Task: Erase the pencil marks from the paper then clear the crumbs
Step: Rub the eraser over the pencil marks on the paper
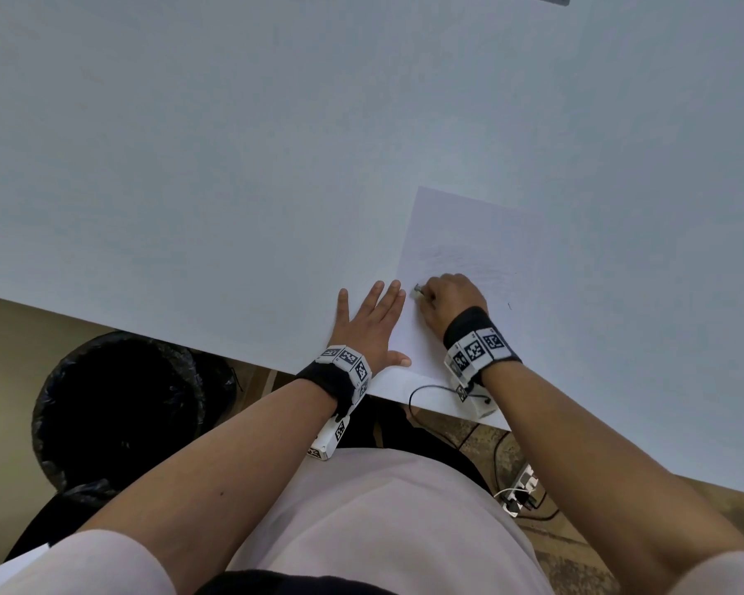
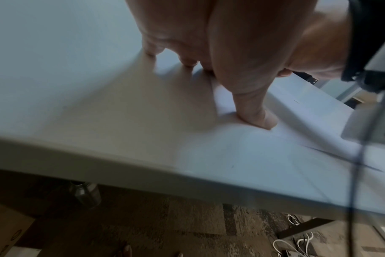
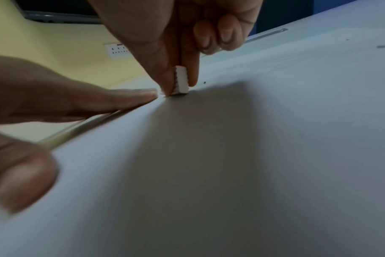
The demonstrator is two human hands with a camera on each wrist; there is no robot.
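Entry: erasing stage, first half of the task; crumb clearing not yet begun.

1. Left hand (image 1: 368,326). Lies flat, fingers straight and spread. The thumb (image 2: 256,113) presses on the near left margin of the paper; the fingertips rest on the bare table just off the sheet's left edge. Function, by judgement: holding the sheet against the rubbing.

2. Right hand (image 1: 452,296). Just right of the left fingertips. Thumb and forefinger pinch the eraser; the remaining fingers are curled back toward the palm.

3. Eraser (image 3: 181,80). Small white block, one edge ridged, held upright between the pinching fingers with its lower end touching the paper, very near the left middle fingertip.

4. Paper (image 1: 469,234). White sheet lying flat, extending beyond the right knuckles. Faint grey pencil marks (image 1: 460,255) sit just past the right fingers; a short dark stroke lies to the right of the right wrist.

5. Table (image 1: 233,143). Pale surface carrying the sheet, running far beyond both hands.

6. Crumbs: too small to tell apart for certain.

Next move, by judgement: carry the eraser outward from the fingertips over the grey patch with short firm strokes, the left hand pressing down so the sheet neither creases nor slides.
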